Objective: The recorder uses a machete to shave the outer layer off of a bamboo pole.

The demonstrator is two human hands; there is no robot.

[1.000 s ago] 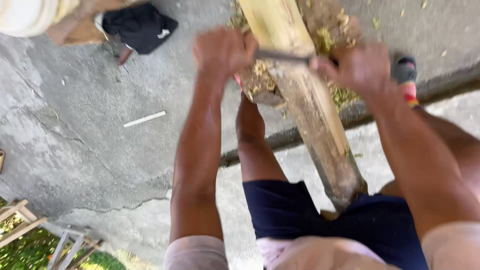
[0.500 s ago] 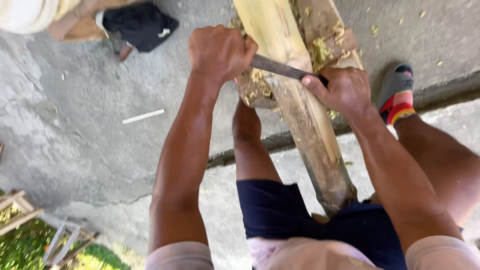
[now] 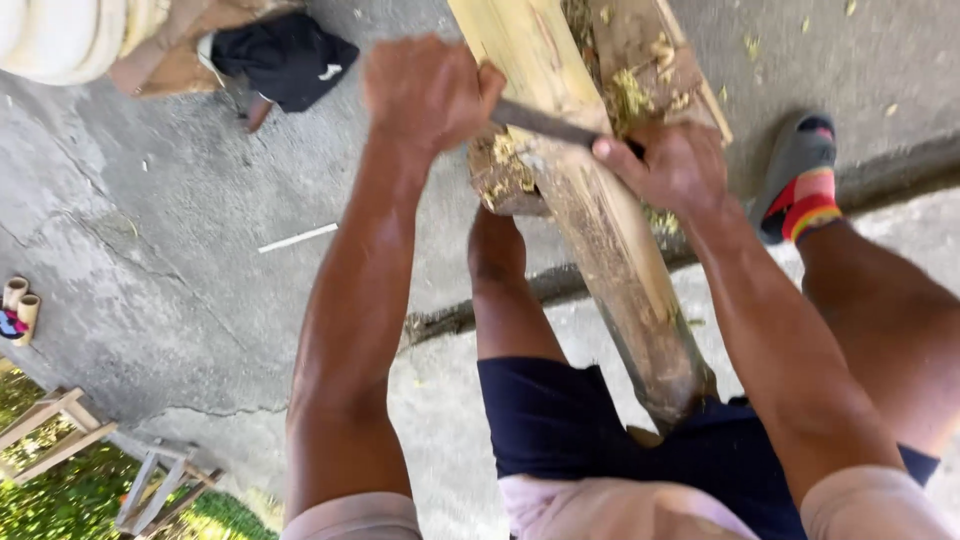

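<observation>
At nine o'clock a thin white stick (image 3: 298,238) lies on the concrete. The left hand (image 3: 425,95) is fisted tight around one end of a dark drawknife blade (image 3: 545,123); the right hand (image 3: 668,165), at one o'clock, clenches the other. The blade crosses the pale bamboo pole (image 3: 590,210) slanting between the knees. This looks like mid-shaving; the next stroke needs an even, two-handed pull.

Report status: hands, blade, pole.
Left hand and right hand each grip an end of the dark blade. Blade lies across the bamboo pole. Shavings nearby; nothing blocking.
</observation>
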